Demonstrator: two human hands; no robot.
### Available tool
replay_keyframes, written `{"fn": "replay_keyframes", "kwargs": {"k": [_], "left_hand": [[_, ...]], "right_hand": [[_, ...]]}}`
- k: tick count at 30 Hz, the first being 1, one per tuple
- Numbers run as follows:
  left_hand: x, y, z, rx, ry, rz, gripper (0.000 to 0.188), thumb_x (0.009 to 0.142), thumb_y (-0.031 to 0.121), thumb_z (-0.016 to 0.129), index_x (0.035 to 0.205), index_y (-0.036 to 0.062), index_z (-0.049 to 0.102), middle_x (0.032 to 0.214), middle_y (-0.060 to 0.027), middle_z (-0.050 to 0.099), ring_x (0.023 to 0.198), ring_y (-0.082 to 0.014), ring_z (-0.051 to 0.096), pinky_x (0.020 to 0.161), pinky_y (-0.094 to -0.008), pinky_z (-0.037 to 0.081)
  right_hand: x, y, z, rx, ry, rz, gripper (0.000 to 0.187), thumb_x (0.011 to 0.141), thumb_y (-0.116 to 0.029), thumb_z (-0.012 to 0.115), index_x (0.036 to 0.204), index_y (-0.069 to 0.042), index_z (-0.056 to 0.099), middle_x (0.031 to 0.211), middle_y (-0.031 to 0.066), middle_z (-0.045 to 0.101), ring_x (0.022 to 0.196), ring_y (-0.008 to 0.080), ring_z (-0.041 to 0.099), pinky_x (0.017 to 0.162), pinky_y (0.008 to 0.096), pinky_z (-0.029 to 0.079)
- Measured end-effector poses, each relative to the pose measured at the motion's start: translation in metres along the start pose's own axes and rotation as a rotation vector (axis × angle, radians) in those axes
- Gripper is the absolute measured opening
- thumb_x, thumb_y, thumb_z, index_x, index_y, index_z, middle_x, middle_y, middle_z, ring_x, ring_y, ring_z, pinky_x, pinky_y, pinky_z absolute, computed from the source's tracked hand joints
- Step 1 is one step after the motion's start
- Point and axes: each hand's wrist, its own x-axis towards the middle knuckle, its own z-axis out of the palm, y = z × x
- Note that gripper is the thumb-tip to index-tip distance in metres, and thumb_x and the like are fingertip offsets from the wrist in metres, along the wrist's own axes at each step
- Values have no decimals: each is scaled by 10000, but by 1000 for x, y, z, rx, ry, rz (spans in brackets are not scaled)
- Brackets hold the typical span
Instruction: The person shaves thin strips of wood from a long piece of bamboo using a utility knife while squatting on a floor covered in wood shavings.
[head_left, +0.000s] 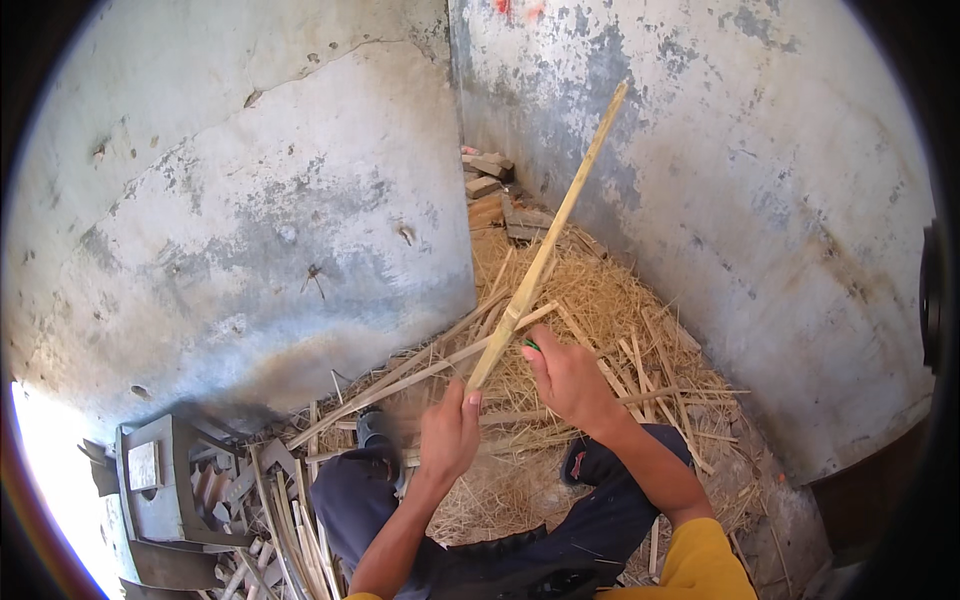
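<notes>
A long, pale split bamboo strip (pixel 548 245) slants up and away to the right, a node showing near its middle. My left hand (pixel 451 430) is closed round the strip's near end, thumb along it. Just right of the strip, my right hand (pixel 572 378) is curled closed, with a small green object (pixel 531 345) showing at the thumb and forefinger. Most of that object is hidden in the fist, so I cannot tell its kind. The strip passes between both hands, above the litter of shavings (pixel 610 285).
Bamboo strips (pixel 400 385) lie across the shavings between my knees and the corner. Bricks (pixel 487 185) are stacked at the far gap between two peeling walls (pixel 740 200). A grey broken casing (pixel 170 490) and rubble stand at left. My dark-trousered legs (pixel 640 465) frame the near ground.
</notes>
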Motion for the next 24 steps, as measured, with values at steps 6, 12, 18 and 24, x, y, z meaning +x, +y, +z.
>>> {"fn": "replay_keyframes", "kwargs": {"k": [6,12,18,24], "left_hand": [[-3,-14,14,154,27,21,190,1096,206,503,1161,33,549,717,-264,643,671,-507,643,564,-584,450],[-4,-24,28,275,48,37,205,1107,239,504,1146,44,550,667,-250,642,624,-495,639,539,-592,456],[-2,-32,34,235,54,35,216,1109,240,507,1112,33,568,648,-265,628,600,-502,627,507,-588,446],[-2,-31,37,212,92,5,226,1110,243,502,1085,36,589,642,-265,625,591,-504,625,504,-594,448]], "right_hand": [[7,-3,5,-153,-41,32,256,1096,-274,546,1098,-18,561,591,170,578,546,396,638,486,485,477],[7,-12,6,-260,-149,193,285,1097,-291,544,1118,-8,569,580,210,589,563,434,648,499,511,493],[17,-11,7,-243,-196,193,308,1105,-297,523,1131,8,563,588,222,606,570,449,658,502,525,508],[21,-10,19,-255,-220,238,333,1116,-307,494,1136,17,569,600,210,622,583,449,668,506,520,519]]}}
